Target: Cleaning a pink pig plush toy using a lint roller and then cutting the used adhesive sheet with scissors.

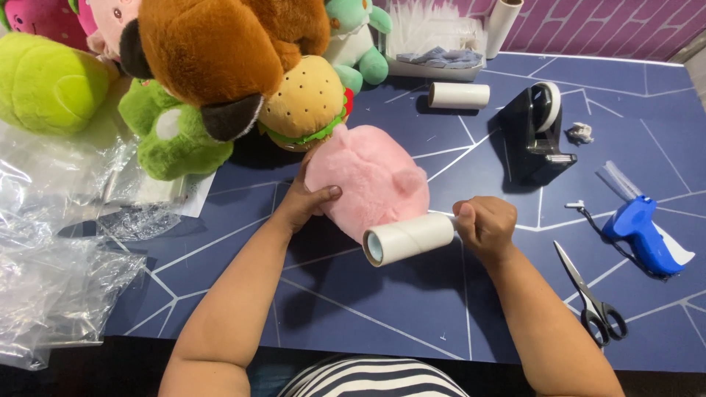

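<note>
On a dark blue table [382, 309], a left hand [303, 206] grips the side of a pink plush toy [368, 180] to steady it, while the right hand [484, 226] is closed around a white lint roller [408, 239] laid against the toy's fur, scissors [592, 298] nearby.
</note>
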